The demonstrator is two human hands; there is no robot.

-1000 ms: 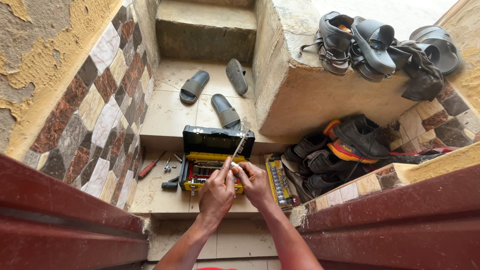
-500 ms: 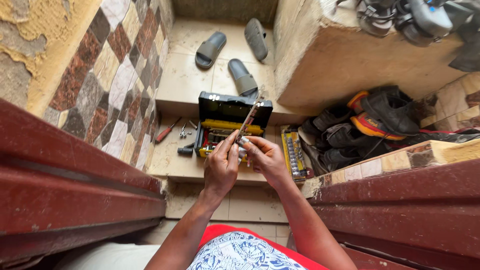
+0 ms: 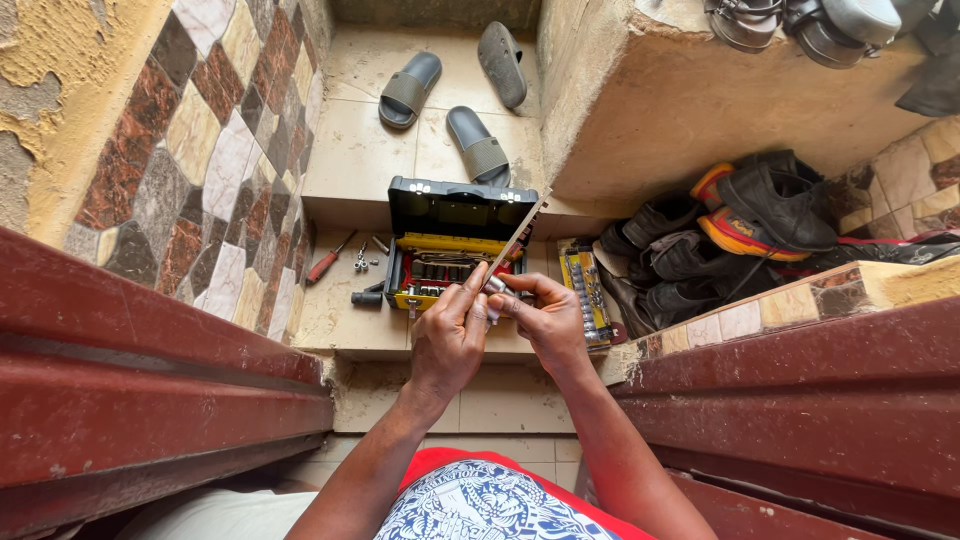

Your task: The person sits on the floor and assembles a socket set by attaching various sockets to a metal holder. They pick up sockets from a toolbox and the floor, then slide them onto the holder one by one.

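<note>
The left hand [image 3: 450, 335] and right hand [image 3: 545, 320] meet above the open toolbox [image 3: 450, 245]. The fingers of both hands are closed on a small metal socket [image 3: 494, 287] fitted to the lower end of a long metal bar [image 3: 520, 235], which angles up and to the right over the toolbox.

The toolbox stands on a tiled step [image 3: 340, 300] with its black lid raised. Its yellow tray holds a row of dark sockets and red-handled tools.

A yellow socket rack [image 3: 582, 290] lies just right of the toolbox. A red screwdriver [image 3: 328, 260] and loose bits lie to its left. 3 grey slippers [image 3: 410, 88] rest on the upper step. Shoes [image 3: 720, 230] are piled at the right.
</note>
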